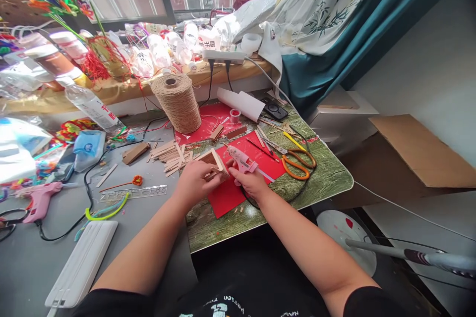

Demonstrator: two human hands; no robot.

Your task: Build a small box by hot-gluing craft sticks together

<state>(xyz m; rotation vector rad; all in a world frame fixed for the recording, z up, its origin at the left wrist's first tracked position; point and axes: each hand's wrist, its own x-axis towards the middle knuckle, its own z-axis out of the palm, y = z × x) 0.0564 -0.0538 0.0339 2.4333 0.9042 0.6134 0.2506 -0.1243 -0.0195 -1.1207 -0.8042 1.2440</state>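
Observation:
My left hand (199, 178) is closed around a small box-like frame of wooden craft sticks (214, 159), tilted above the red sheet (226, 198). Close to its right, my right hand (250, 181) grips a pink hot glue gun (241, 159), its nozzle pointing up and left near the wooden frame. Whether the nozzle touches the wood I cannot tell. A heap of loose craft sticks (171, 156) lies left of the frame. Beyond it stands a big spool of twine (177, 104).
Orange-handled scissors (299, 163) and a pencil (262, 150) lie to the right. A second pink glue gun (42, 200), a clear ruler (134, 192) and a white power bank (82, 262) are on the grey table. A power strip (223, 56) sits on the sill; cables cross the tabletop.

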